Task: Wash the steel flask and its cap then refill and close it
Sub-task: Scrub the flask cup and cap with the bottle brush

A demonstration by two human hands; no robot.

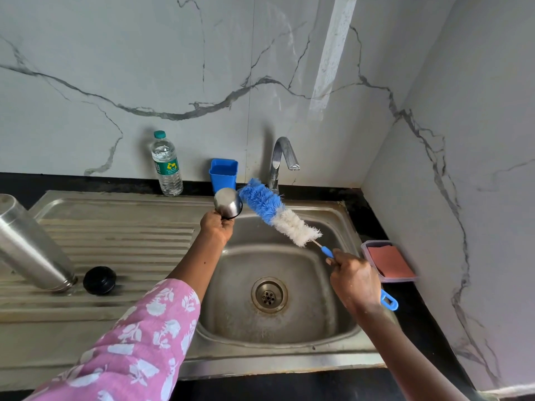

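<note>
My left hand [217, 227] grips the steel cup-shaped cap [227, 202] above the far left rim of the sink basin [292, 334]. My right hand [354, 280] holds the blue handle of a bottle brush [278, 211]. Its blue and white bristles slant up to the left, and the blue tip sits right beside the cap. The steel flask [27, 244] lies tilted on the ribbed drainboard [121, 241] at the left, mouth toward the sink. A black inner stopper [100, 280] rests next to the flask's mouth.
A chrome tap [282, 160] stands behind the basin, with no water visibly running. A plastic water bottle [167, 164] and a blue container [223, 173] stand by the marble wall. A clear tray with a reddish sponge [389, 261] sits on the black counter at right.
</note>
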